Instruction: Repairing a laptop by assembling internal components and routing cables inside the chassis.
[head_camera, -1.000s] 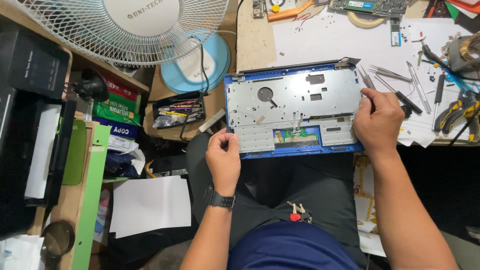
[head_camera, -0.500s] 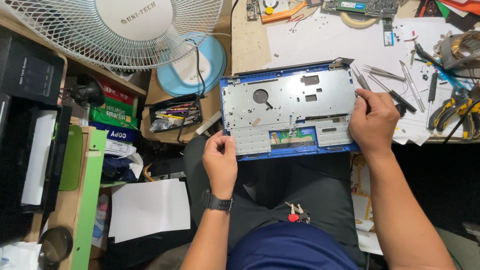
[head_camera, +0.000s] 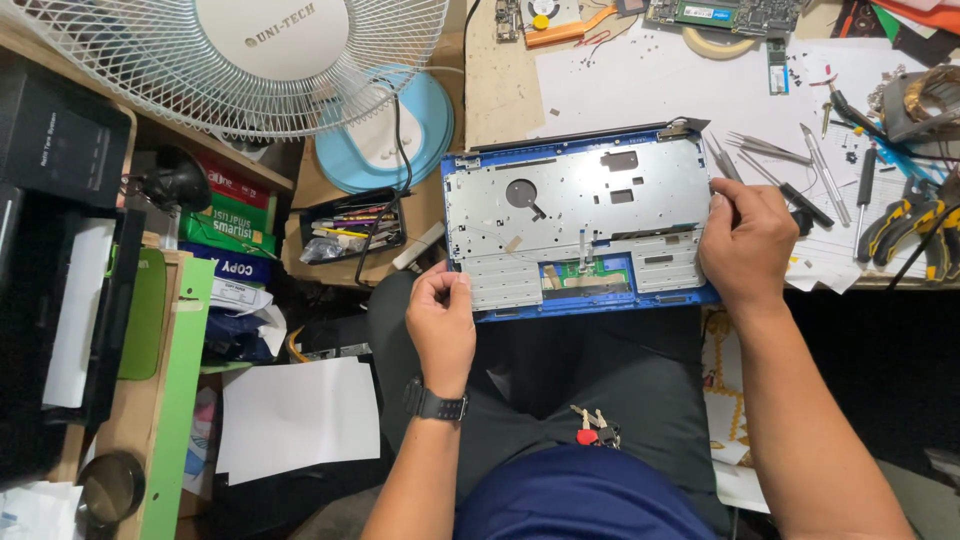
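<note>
Laptop base shell (head_camera: 580, 235), blue-edged with its bare metal inner plate facing up, lies at the near edge of the workbench (head_camera: 500, 90), its long axis running left to right, overhanging the person's lap. In the head view, the left hand (head_camera: 441, 325) is curled shut at the shell's near-left corner, fingertips pinching the edge. The right hand (head_camera: 747, 243) is closed over the right short edge, so both hands grip it, one at each end. Just right of the right hand, tweezers and screwdrivers (head_camera: 800, 165) lie on white paper (head_camera: 650, 85), with pliers (head_camera: 905, 225) farther out. A circuit board (head_camera: 725, 13) sits beyond the shell, a fan (head_camera: 250, 60) to the left. Keys (head_camera: 592, 430) rest on the lap.
</note>
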